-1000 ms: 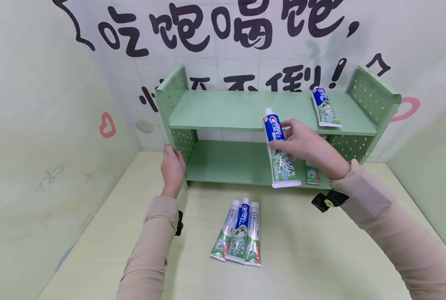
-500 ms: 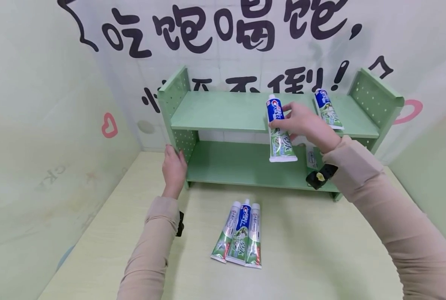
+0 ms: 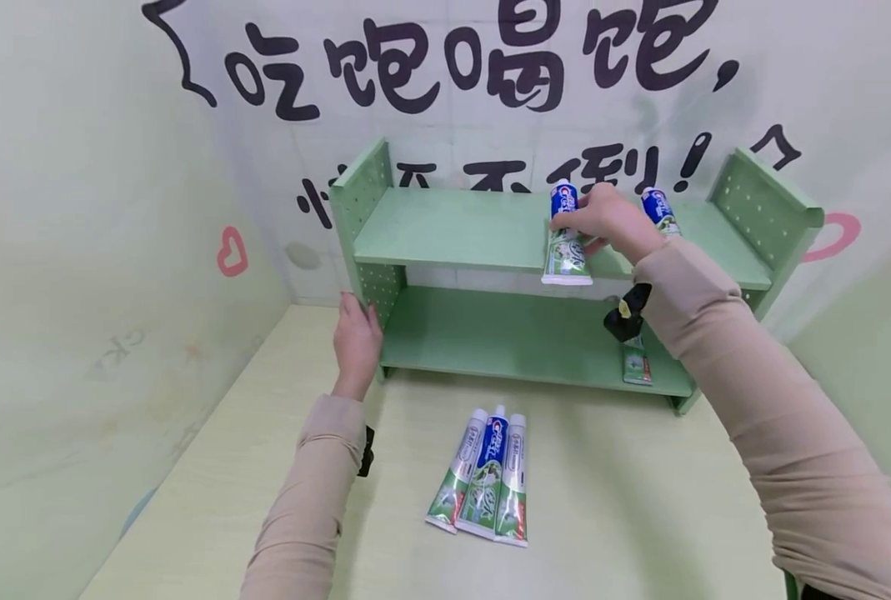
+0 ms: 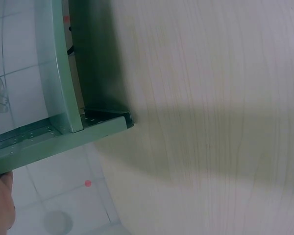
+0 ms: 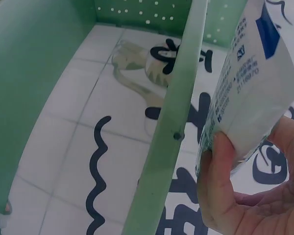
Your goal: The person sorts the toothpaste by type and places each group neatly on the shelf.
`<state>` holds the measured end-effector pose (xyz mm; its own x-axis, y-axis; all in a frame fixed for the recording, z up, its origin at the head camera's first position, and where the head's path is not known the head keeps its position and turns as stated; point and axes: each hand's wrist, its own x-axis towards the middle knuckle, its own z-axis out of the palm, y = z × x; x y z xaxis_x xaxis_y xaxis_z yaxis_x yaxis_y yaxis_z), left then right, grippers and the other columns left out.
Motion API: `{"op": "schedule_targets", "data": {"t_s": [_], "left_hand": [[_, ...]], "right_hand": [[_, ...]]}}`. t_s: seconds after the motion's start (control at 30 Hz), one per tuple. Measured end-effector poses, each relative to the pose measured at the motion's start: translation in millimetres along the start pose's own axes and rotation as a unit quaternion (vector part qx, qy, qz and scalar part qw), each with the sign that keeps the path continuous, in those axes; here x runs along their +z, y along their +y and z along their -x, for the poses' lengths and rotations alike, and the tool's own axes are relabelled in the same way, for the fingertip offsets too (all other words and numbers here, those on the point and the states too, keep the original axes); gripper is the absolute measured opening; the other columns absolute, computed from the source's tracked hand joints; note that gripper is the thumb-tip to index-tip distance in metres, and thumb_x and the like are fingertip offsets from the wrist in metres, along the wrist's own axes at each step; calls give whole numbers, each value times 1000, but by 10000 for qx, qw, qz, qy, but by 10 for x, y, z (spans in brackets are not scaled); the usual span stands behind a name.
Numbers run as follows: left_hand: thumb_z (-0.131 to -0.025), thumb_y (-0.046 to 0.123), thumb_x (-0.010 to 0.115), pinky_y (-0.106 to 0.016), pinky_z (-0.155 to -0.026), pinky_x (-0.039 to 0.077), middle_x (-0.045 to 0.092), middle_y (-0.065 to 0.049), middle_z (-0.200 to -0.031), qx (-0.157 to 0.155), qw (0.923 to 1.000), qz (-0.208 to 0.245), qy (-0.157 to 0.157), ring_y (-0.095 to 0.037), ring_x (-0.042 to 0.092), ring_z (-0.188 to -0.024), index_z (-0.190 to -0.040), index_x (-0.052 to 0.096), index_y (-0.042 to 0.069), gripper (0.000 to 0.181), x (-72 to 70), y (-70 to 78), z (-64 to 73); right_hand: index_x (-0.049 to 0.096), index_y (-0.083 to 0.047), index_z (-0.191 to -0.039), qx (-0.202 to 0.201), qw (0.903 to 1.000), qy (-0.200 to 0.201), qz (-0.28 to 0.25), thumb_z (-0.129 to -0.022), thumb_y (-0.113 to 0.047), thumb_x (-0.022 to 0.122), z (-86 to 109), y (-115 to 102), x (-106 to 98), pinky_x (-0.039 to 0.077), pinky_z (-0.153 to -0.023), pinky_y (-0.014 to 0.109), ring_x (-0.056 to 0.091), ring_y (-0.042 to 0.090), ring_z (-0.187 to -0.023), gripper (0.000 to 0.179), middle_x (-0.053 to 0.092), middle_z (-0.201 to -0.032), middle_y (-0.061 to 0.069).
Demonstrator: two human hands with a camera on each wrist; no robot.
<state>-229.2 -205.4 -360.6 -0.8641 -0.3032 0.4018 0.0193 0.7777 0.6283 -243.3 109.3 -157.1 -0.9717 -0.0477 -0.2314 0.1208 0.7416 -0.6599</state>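
My right hand (image 3: 612, 218) pinches a blue, white and green toothpaste tube (image 3: 568, 257) between thumb and fingers at the top board of a green two-tier shelf (image 3: 445, 229). The cap points toward the wall and the flat end overlaps the board's front edge. In the right wrist view, the tube (image 5: 255, 93) shows its white printed back, tilted beside the board edge (image 5: 174, 127). My left hand (image 3: 358, 343) grips the shelf's left side panel. The left wrist view shows only part of that hand (image 4: 0, 205) against the panel (image 4: 63, 144).
Another blue-green toothpaste tube (image 3: 659, 208) lies on the top board, partly behind my right arm. A green-ended tube (image 3: 637, 367) sits on the lower board at right, mostly hidden. Three tubes (image 3: 483, 479) lie side by side on the pale table (image 3: 603, 500) in front.
My right hand has carried the toothpaste tube up and away from me, from in front of the shelf to the top board. The left hand stays on the side panel. The head view has shifted slightly.
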Motion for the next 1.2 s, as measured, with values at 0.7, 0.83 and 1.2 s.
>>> {"op": "schedule_targets", "data": {"t_s": [0.7, 0.83, 1.2], "left_hand": [[-97, 17, 41, -46, -79, 53, 51, -27, -116, 215, 9997, -75, 119, -41, 60, -92, -130, 31, -8, 43, -54, -36, 21], [-97, 17, 41, -46, -78, 53, 52, -27, -116, 207, 9997, -109, 114, -41, 60, -92, -128, 33, -8, 40, -38, -22, 39], [-98, 18, 41, -46, -78, 53, 52, -26, -112, 176, 9998, -101, 66, -40, 59, -91, -131, 30, -8, 44, -36, -18, 26]], "right_hand": [[34, 8, -126, 424, 9982, 409, 95, -83, -29, 60, -300, -25, 28, 51, -56, 18, 52, 9, -53, 63, 50, -86, 7], [34, 7, -125, 396, 9978, 492, 207, -84, -30, 60, -293, 5, 45, 51, -55, 18, 51, 9, -55, 61, 48, -92, 9], [46, 0, -101, 220, 9970, 565, 474, -86, -39, 56, -131, -2, -21, 44, -71, 26, 58, 13, -67, 42, 47, -84, 3]]}}
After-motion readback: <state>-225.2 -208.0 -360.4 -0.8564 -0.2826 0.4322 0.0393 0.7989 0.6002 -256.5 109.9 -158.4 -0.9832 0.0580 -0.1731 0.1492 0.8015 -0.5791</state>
